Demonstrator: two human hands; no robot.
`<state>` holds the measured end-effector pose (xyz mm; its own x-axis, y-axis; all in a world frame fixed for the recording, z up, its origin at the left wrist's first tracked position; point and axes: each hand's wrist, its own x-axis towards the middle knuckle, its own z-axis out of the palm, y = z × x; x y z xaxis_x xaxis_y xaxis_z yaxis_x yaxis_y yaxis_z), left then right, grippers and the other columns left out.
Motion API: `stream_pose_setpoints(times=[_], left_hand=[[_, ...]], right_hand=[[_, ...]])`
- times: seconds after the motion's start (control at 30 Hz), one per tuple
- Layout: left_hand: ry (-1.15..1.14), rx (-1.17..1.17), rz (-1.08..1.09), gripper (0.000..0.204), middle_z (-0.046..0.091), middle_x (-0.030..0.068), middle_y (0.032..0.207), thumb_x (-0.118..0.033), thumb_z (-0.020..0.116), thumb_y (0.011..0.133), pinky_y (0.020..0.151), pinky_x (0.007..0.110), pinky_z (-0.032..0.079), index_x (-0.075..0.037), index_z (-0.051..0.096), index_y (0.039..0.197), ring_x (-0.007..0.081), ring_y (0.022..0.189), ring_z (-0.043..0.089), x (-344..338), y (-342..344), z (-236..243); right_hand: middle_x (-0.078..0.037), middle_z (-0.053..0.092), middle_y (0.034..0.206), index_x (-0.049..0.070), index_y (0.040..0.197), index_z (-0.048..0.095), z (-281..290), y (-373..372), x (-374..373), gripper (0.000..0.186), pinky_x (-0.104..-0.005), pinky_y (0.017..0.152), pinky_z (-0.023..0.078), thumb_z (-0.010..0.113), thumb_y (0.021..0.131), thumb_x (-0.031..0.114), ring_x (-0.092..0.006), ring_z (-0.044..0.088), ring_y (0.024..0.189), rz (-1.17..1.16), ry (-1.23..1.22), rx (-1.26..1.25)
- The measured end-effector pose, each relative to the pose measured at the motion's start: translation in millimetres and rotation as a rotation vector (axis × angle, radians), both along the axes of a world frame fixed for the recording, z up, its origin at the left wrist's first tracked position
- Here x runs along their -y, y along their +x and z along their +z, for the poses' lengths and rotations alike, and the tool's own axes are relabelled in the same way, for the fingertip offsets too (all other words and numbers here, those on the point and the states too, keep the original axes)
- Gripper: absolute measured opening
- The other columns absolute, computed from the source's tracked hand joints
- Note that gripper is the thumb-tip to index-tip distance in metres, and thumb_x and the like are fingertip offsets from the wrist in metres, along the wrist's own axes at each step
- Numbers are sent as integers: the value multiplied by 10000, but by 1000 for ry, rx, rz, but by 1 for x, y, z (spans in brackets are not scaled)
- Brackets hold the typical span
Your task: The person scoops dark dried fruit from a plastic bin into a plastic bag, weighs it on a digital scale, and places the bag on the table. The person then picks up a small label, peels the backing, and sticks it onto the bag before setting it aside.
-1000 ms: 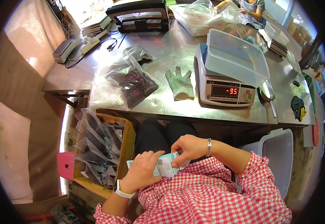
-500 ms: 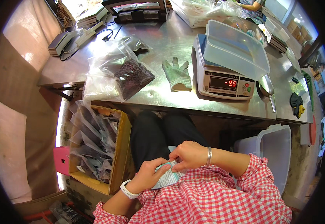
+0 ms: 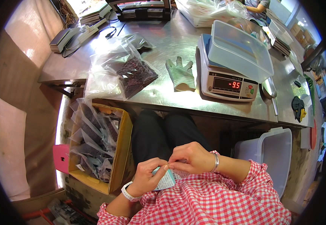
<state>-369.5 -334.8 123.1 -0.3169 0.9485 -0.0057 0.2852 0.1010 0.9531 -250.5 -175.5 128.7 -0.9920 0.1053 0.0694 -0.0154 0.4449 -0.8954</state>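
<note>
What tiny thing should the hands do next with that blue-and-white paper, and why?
Maybe the right hand could gently pull rightward while the left hand steadies the paper slip. The left hand grips the slip, and the right hand's fingers come together near its top. I can't see whether they've caught an edge, so slow seems best.

Bright metal, clear plastic and matt cloth

The counter (image 3: 161, 48) is smooth, glossy metal with strong glare; the scoop (image 3: 269, 89) and the bangle (image 3: 216, 162) are also shiny metal. Thin, crinkled, glossy plastic film forms the clear bags (image 3: 105, 85). The translucent tub (image 3: 243, 52) and the bin (image 3: 258, 146) are smooth plastic, as is the casing of the digital scale (image 3: 247, 98). The work glove (image 3: 180, 77) looks like matt knitted cloth. The box (image 3: 118, 153) is dull cardboard, the labels (image 3: 166, 181) smooth paper, the checked shirt (image 3: 215, 198) soft, creased, matt cloth.
</note>
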Motion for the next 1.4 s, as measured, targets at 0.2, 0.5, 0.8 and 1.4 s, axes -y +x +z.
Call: stream_pose_setpoints(times=[0.2, 0.5, 0.8, 1.4], left_hand=[[-11, 121, 107, 113, 618, 108, 711, -71, 566, 821, 559, 262, 444, 29, 611, 792, 173, 623, 597, 0, -1, -5], [-58, 169, 277, 129, 593, 42, 710, -91, 540, 860, 567, 217, 416, 18, 598, 823, 85, 618, 532, 10, -16, -20], [395, 1700, 370, 313, 455, 41, 626, -246, 324, 967, 477, 253, 330, -3, 520, 934, 127, 420, 387, 17, -42, -63], [384, 1550, 331, 816, 429, 153, 1268, -637, 414, 811, 1013, 422, 297, 5, 315, 1306, 299, 1165, 418, -39, -2, -70]], right_hand=[[-56, 594, 683, 64, 727, 629, 1, 7, 4, 143, -318, 524, 440, 637, 751, 204, -236, 580, 589, -159, 60, -56], [-69, 608, 621, 67, 728, 640, -4, 13, -33, 155, -266, 497, 439, 640, 780, 213, -169, 581, 530, -113, -83, 145], [-117, 614, 695, 35, 1011, 552, -24, -87, -161, 348, -348, 564, 442, 580, 822, 325, -249, 587, 620, -948, 226, -75], [-36, 541, 547, 23, 651, 562, -76, -17, -2, 340, -257, 467, 379, 655, 765, 329, -83, 478, 490, -434, -402, 244]])
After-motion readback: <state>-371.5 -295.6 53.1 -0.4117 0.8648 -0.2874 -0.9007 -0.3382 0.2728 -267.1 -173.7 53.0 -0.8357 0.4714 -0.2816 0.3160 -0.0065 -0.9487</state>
